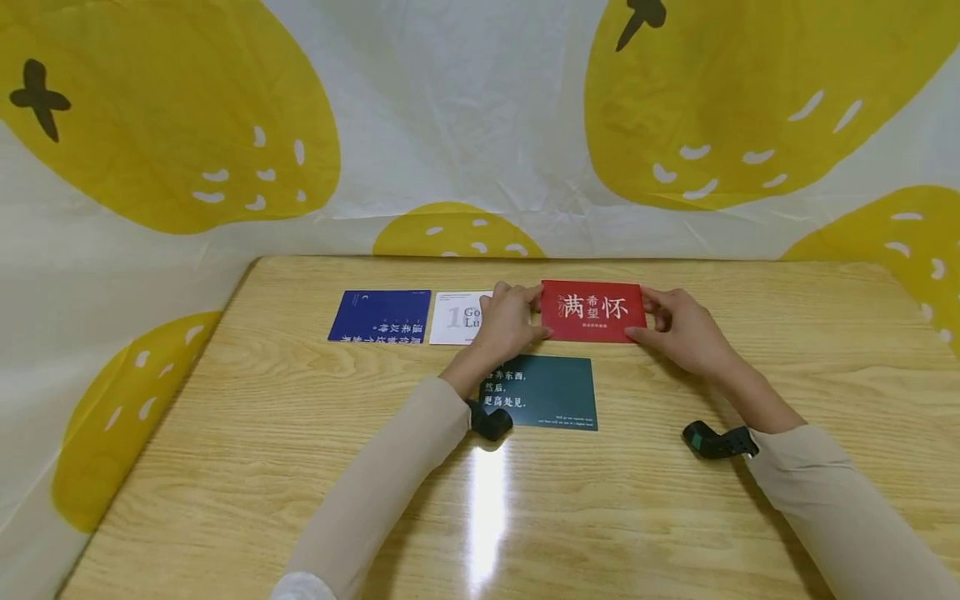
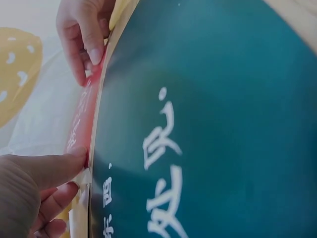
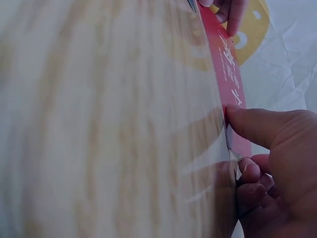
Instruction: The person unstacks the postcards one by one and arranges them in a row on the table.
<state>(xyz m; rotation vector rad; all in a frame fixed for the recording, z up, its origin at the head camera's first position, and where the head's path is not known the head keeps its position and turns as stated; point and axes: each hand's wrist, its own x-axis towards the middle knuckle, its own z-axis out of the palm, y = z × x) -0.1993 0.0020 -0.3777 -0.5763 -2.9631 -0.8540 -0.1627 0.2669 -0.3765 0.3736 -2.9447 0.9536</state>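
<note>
A red card (image 1: 592, 321) with white characters is held by its two short ends near the back of the table. My left hand (image 1: 510, 321) pinches its left end, thumb at the lower corner. At the opposite end, my right hand (image 1: 686, 329) pinches between thumb and fingers, as the right wrist view of the red card (image 3: 230, 74) also shows. Below it lies a dark green card (image 1: 551, 392), partly covered by my left wrist. A white card (image 1: 453, 321) with grey lettering sits left of the red one, partly hidden behind my left hand.
A dark blue card (image 1: 382, 312) lies at the left end of the row. The wooden table (image 1: 225, 467) ends at the back against a white cloth (image 1: 465, 125) printed with yellow fruit. A black wrist device (image 1: 716, 442) is strapped at my right sleeve.
</note>
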